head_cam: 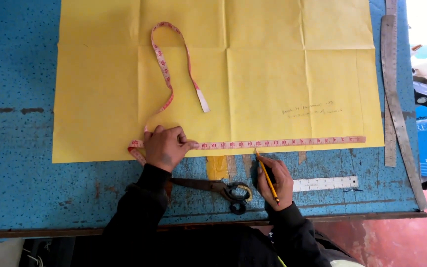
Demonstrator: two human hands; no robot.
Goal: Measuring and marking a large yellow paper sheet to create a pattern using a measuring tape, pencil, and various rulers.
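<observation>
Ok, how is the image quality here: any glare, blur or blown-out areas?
Head view: even, soft light on the yellow paper and blue table, no hard shadows. The top right corner is blown out white. The left hand, right hand and tape measure look fairly sharp; the pencilled notes on the paper are too faint to read.

Left hand (165,146) pressed a pink tape measure (273,143) flat along the near edge of a creased yellow paper sheet (253,74). Right hand (276,182) held a yellow pencil (267,176), tip at the tape. Scissors (216,186) lay between the hands; short ruler (325,183) right, on blue table (16,99).
</observation>
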